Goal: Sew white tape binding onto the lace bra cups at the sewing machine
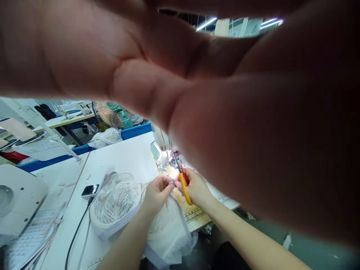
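Note:
Near the sewing machine, my left hand [158,193] pinches the edge of a white mesh fabric [168,225], its fingertips almost meeting those of my right hand [196,188]. My right hand holds scissors with yellow and red handles [185,188], their blades pointing up and away, and its fingertips also touch the fabric edge. The fabric hangs over the table's front edge. Left of my left hand lies a pile of white netting with a pale band [116,202]. A large blurred hand [253,131] close to the lens covers the upper and right parts of the view.
A small device with a dark screen [90,191] and a black cable sits on the white table [120,153]. Paper sheets [30,232] lie at the left. Behind are a fan [108,114], another white bundle [108,137] and a thin stand pole [63,144].

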Tool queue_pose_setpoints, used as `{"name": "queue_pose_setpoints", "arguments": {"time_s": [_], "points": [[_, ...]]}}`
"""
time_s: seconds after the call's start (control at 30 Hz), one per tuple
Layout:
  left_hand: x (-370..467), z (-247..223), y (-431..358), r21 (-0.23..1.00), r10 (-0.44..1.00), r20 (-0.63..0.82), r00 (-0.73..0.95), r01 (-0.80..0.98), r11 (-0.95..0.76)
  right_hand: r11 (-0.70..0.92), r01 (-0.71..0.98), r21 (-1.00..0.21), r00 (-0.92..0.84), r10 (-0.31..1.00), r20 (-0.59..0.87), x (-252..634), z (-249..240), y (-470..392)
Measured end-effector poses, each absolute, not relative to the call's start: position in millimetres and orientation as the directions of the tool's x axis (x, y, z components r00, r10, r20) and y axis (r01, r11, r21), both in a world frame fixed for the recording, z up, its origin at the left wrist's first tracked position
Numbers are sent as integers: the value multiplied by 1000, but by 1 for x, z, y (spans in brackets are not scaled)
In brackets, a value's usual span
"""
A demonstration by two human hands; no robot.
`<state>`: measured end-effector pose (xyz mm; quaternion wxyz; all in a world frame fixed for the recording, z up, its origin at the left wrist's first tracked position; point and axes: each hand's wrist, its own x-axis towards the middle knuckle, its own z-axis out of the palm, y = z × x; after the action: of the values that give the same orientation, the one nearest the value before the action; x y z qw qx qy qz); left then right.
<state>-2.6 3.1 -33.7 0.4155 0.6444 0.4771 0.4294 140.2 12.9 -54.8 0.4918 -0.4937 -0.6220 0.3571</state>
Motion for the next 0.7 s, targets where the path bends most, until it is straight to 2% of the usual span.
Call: {"name": "queue_pose_setpoints", "arguments": {"time_s": [0.13, 0.33, 0.5, 0.7], "points": [[-4, -32, 3, 948, 973, 151, 174, 252, -193, 265, 249, -932, -54, 964, 260, 142, -50, 12], [-2, -21, 0, 939, 973, 164, 162, 276, -204, 276, 334, -901, -66, 961, 270, 142, -37, 10], [-17, -29, 8, 909, 964, 215, 155, 330, -256, 296, 370, -881, -59, 953, 296, 129, -30, 11], [-20, -30, 11, 857, 940, 305, 153, 385, -341, 279, 305, -910, -21, 958, 286, 130, -14, 8]]}}
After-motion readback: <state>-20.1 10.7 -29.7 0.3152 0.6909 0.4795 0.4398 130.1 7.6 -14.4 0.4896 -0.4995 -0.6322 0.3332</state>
